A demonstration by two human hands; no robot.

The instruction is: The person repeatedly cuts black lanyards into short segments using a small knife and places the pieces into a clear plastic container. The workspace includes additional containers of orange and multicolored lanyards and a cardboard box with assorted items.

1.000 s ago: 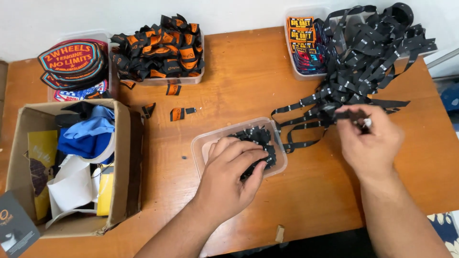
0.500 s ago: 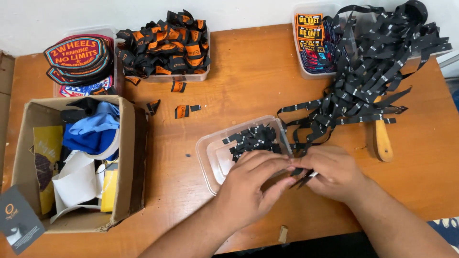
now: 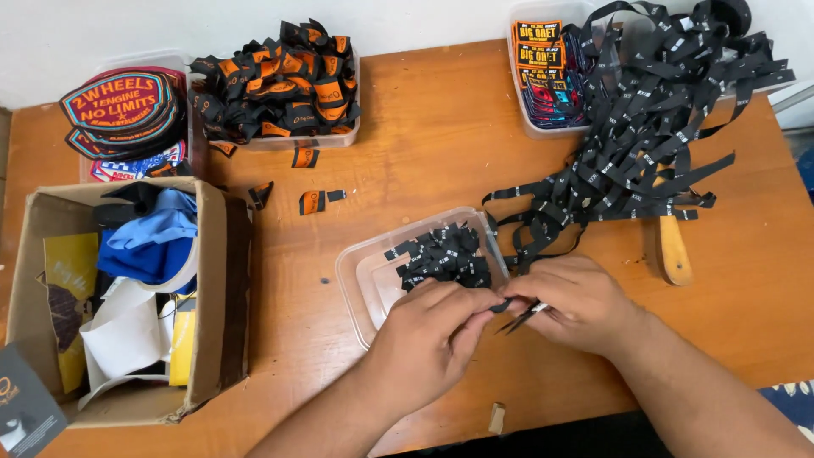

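Note:
My left hand (image 3: 432,335) and my right hand (image 3: 581,301) meet just in front of a clear plastic tray (image 3: 356,271). The tray holds several short black cut label pieces (image 3: 445,254). My left fingers pinch the end of a black ribbon strip (image 3: 502,304). My right hand grips small metal snips (image 3: 526,316), their tips pointing left at that strip. The strip leads back to a big tangle of black printed ribbon (image 3: 644,144) on the table's right side.
A wooden handle (image 3: 674,250) lies under the ribbon tangle. At the back stand a tub of orange-and-black labels (image 3: 280,85), a stack of round patches (image 3: 123,106) and a tub of colourful labels (image 3: 538,59). An open cardboard box (image 3: 212,280) sits at left. Loose orange labels (image 3: 312,202) lie mid-table.
My left hand came out of the tray and my right hand moved left from the ribbon tangle; both now meet at the tray's front corner, holding strip and snips.

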